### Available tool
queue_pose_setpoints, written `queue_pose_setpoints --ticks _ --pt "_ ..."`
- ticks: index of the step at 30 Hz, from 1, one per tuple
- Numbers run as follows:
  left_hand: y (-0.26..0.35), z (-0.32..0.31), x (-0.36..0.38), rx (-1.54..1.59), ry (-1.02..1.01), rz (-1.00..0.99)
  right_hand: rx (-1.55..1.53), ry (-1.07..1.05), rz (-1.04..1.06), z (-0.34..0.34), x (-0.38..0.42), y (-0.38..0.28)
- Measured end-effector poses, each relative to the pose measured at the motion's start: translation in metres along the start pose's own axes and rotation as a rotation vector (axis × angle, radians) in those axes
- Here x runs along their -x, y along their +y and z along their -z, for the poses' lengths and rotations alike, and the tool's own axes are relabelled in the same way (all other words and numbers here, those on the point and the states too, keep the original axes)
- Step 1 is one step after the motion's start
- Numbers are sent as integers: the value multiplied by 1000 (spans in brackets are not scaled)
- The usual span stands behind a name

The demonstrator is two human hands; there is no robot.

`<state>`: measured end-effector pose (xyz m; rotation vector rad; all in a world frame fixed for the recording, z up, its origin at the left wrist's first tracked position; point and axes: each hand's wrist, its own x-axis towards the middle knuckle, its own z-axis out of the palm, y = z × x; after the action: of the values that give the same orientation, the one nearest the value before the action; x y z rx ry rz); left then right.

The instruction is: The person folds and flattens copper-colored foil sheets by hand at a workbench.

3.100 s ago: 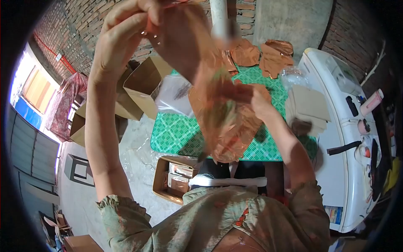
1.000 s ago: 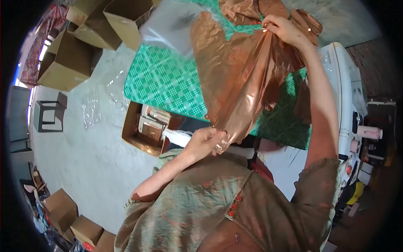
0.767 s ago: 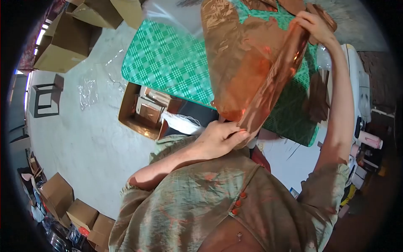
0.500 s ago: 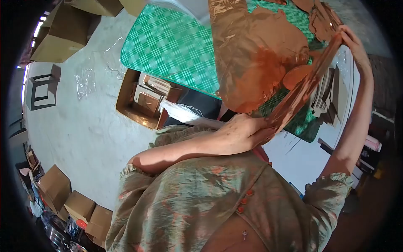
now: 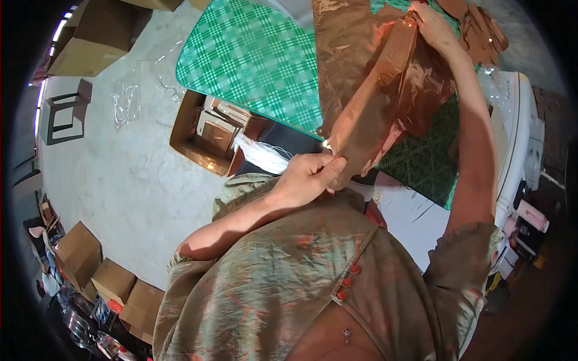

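Note:
A shiny, translucent brown sheet [image 5: 385,90] is stretched between my two hands over the table. My left hand [image 5: 307,176] pinches its lower end, close to my body. My right hand [image 5: 432,27] grips the upper end at the far side. Beneath it, another brown sheet [image 5: 338,48] lies on the green checked tablecloth [image 5: 259,66]. More thin brown pieces [image 5: 481,33] rest at the far right of the table.
An open carton [image 5: 186,141] holding flat packs stands left of my left hand, beside a bundle of white strings [image 5: 263,155]. A grey stool [image 5: 65,114] and cardboard boxes [image 5: 78,251] are on the floor at left. A white surface [image 5: 400,213] lies at right.
My right hand has moved left and away from my body, and my left hand has shifted left. The held sheet has swung left and spread wider. The view has shifted slightly.

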<state>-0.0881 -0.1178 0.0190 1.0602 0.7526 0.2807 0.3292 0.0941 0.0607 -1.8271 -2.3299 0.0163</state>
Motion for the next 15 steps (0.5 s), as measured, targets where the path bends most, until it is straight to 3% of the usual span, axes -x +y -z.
queue_pose_setpoints --ticks 15 --pt "-8 13 -11 66 71 116 175 53 152 -18 -11 9"
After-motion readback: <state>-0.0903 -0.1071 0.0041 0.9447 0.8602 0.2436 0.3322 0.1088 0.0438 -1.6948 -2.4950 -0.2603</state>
